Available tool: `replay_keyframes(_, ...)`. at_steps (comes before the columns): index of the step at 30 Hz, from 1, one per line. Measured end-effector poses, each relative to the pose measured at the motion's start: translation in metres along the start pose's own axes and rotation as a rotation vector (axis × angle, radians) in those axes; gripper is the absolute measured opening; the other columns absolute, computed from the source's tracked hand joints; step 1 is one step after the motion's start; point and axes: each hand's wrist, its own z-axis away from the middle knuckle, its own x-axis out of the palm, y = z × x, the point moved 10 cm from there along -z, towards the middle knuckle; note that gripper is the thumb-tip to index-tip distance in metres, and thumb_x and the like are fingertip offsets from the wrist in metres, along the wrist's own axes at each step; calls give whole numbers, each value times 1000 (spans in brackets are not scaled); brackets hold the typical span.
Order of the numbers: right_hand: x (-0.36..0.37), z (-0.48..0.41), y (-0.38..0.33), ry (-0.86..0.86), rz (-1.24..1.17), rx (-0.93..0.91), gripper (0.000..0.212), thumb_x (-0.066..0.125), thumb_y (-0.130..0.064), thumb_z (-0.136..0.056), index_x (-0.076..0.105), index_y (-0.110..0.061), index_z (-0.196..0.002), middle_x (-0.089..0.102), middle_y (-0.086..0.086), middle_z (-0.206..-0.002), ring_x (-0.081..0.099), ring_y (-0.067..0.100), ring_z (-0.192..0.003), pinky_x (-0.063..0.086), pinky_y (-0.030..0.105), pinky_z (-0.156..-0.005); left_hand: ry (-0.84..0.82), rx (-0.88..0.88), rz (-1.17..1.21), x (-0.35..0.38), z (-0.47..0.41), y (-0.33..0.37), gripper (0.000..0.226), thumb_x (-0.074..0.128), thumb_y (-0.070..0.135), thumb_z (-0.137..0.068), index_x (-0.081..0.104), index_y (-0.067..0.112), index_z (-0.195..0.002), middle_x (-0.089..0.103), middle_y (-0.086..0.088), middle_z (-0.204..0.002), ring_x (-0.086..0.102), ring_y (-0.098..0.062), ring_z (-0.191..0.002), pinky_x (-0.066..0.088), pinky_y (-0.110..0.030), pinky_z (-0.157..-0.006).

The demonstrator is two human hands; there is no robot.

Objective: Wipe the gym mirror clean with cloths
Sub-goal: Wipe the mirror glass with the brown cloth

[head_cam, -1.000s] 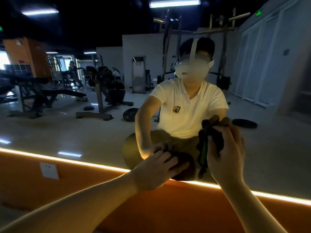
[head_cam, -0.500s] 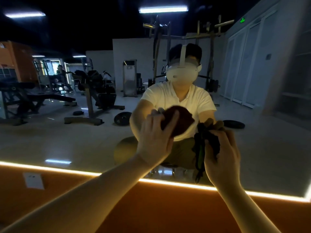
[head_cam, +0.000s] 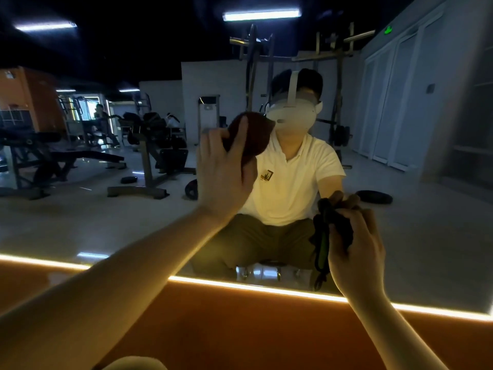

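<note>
The gym mirror (head_cam: 400, 209) fills the wall ahead and reflects me seated in front of it. My left hand (head_cam: 224, 172) presses a dark brown cloth (head_cam: 253, 137) flat against the glass at about head height of my reflection, fingers straight and spread. Lower on the right, my right hand (head_cam: 354, 244) grips a bunched dark cloth with a green edge (head_cam: 324, 236), held close to the glass; whether it touches the mirror is unclear.
A lit strip (head_cam: 266, 288) runs along the mirror's bottom edge above an orange wall panel (head_cam: 240, 329). The reflection shows benches, a rack, weight plates on the floor and another person far at the back left.
My left hand has carried the brown cloth up the glass, from near the mirror's bottom edge to head height of my reflection. The right hand keeps its hold on the dark cloth.
</note>
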Motion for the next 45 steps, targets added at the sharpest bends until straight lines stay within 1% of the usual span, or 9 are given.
replay_keyframes(6,-10,-1,5,11,-23,-28,20,56,-13,-97,59,-4,-114,54,7,-116,58,15,-92,52,30,-77,-341,295,139,77,125,98,61,52,37,-95,42,13,-150,46,-20,-127,48,-30,-113,47,-50,-100)
replay_keyframes(10,-14,4,19,-37,41,11,23,60,-7,-93,58,-6,-117,52,10,-117,59,22,-91,56,45,-72,-608,711,1002,89,169,68,20,47,25,-109,62,14,-115,59,7,-133,54,-8,-117,46,-36,-102)
replay_keyframes(16,-6,10,15,-39,35,55,24,63,0,-91,58,-7,-113,49,0,-116,59,19,-87,58,46,-71,-230,323,-81,-13,71,-43,62,57,41,-99,39,17,-153,54,-27,-124,54,-39,-108,52,-54,-87)
replay_keyframes(21,-1,-5,-11,-144,85,8,24,63,-4,-94,58,-15,-114,48,-10,-115,57,12,-90,57,41,-75,-36,-205,-28,-32,33,-75,61,35,45,-107,37,10,-158,48,-29,-127,50,-37,-106,46,-44,-85)
replay_keyframes(25,-14,-27,-20,-228,203,-71,23,64,-9,-94,59,-18,-115,55,-2,-122,48,1,-94,40,15,-79,-299,132,52,13,101,40,71,61,27,-96,34,16,-161,41,-30,-143,45,-42,-128,47,-56,-102)
replay_keyframes(30,-47,-11,19,-213,192,-26,19,62,-11,-93,58,-19,-110,56,-1,-119,57,12,-98,53,34,-84,-679,919,-38,47,159,131,57,46,35,-99,47,21,-154,58,-7,-130,52,-28,-114,42,-42,-98)
replay_keyframes(33,-68,-6,49,-160,212,29,23,67,-4,-91,60,-13,-111,59,4,-117,59,15,-95,59,44,-81,-422,786,-120,61,96,116,83,78,45,-77,48,22,-151,51,-16,-119,46,-36,-109,41,-49,-96)
replay_keyframes(38,-94,-19,65,-62,164,15,24,62,-3,-94,61,-8,-117,56,3,-113,59,15,-87,57,39,-76,-134,369,-63,40,-1,145,63,51,39,-93,47,14,-151,49,-23,-124,41,-35,-111,36,-41,-94)
replay_keyframes(45,-106,-15,77,-16,85,23,24,63,2,-93,62,-5,-116,57,7,-112,61,17,-89,59,37,-74,-678,868,-5,106,195,219,57,44,38,-101,45,17,-154,58,-8,-120,54,-25,-101,46,-41,-91)
